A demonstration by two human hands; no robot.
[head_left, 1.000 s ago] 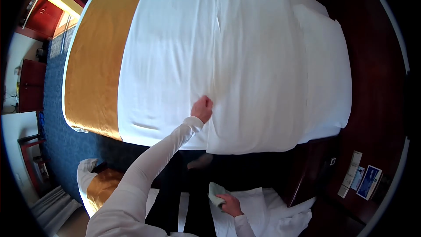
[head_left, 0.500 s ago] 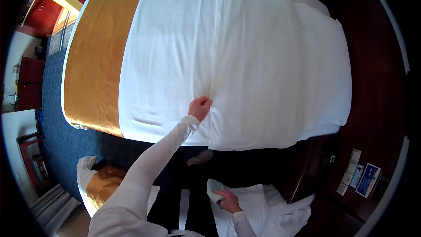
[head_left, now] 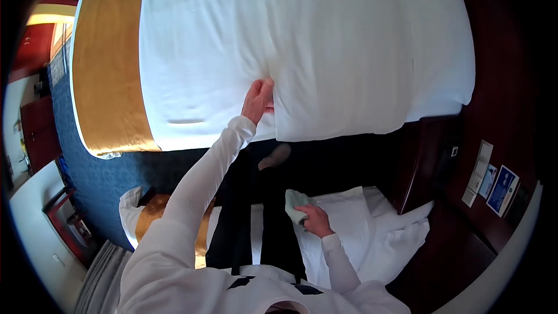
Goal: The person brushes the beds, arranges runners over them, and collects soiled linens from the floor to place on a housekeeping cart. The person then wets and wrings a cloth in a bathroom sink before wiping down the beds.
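Note:
A white duvet [head_left: 337,52] covers the bed, with a folded edge running down its middle. On that edge, near the bed's front side, my left hand [head_left: 257,100] is closed in a pinch on the fabric, and creases spread out from the fingers. My right hand [head_left: 317,221] is down by my right leg, wrapped round a pale green cloth [head_left: 295,206]. Its fingertips are partly hidden by the cloth.
A gold bed runner [head_left: 113,58] lies across the bed's left end. Behind me is a second bed with white bedding [head_left: 372,238]. A dark wooden nightstand [head_left: 427,163] stands to the right, with cards and leaflets [head_left: 502,191] on the dark surface beyond. Blue carpet [head_left: 81,134] lies at left.
My view has tilted down, so the bed sits higher in it and more of my body shows. The left hand still pinches the duvet's folded edge; the right still holds the cloth.

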